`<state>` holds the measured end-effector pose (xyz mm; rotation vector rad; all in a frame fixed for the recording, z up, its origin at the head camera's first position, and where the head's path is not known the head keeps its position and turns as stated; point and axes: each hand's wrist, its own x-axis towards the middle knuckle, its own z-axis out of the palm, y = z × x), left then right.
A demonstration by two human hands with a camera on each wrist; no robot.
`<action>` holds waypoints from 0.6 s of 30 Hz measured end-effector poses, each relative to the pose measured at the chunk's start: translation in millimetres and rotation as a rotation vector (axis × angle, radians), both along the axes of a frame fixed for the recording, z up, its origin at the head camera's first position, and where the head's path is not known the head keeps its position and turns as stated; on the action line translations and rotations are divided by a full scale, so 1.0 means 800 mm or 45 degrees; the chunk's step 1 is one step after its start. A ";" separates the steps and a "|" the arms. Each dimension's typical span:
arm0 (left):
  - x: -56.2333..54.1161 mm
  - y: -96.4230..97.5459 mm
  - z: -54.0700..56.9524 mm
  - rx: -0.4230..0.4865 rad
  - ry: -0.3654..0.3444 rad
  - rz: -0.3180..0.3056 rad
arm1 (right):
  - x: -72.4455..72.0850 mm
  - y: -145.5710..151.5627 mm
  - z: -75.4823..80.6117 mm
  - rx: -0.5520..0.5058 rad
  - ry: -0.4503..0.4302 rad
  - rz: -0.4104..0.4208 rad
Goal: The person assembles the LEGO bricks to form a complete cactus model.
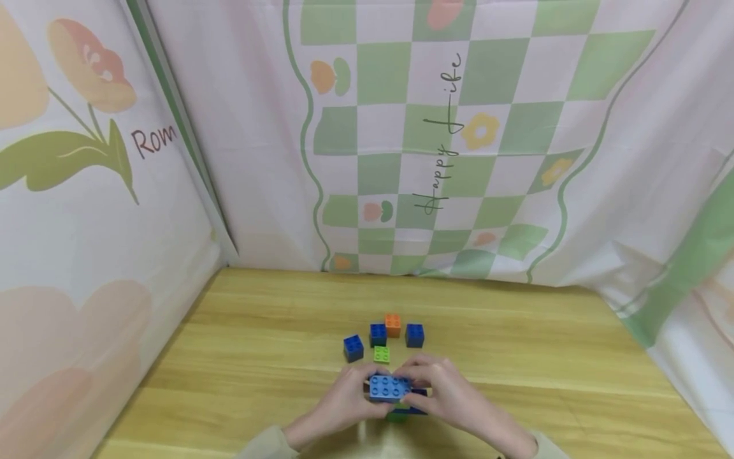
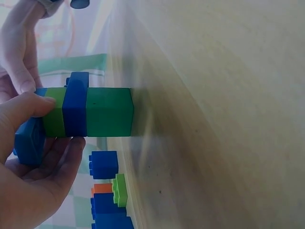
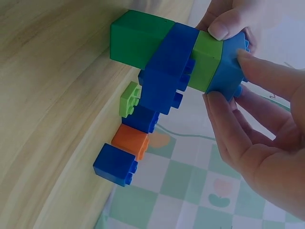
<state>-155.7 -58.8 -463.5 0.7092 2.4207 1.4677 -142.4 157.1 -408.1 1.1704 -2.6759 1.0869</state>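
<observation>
Head view first: I see a person's hands meeting over a small stack of blocks (image 1: pixel 385 387) on the wooden table (image 1: pixel 275 357), toward six o'clock. Counting up from the table, it goes green block (image 2: pixel 109 112), long dark blue brick (image 2: pixel 75 107), lime block (image 2: pixel 55 119), then light-blue brick (image 3: pixel 228 69) on top. The dark blue one juts out toward four o'clock.

At nine o'clock the left hand (image 1: pixel 346 396) closes around the upper stack, its thumb tip against the lime block and the fingers bent round the other side. At three o'clock the right hand (image 1: pixel 450 396) has thumb and fingers nearly together, pinching the light-blue brick.

Loose pieces fan out beyond: a blue cube (image 1: pixel 353 348) toward half past ten, a lime piece (image 1: pixel 381 354) and a second blue cube (image 1: pixel 378 335) just before twelve, an orange cube (image 1: pixel 392 325) at twelve, a third blue cube (image 1: pixel 415 335) near one.
</observation>
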 end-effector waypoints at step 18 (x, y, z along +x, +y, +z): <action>-0.003 -0.020 0.003 0.085 -0.092 -0.076 | -0.001 0.001 -0.004 0.003 -0.002 -0.006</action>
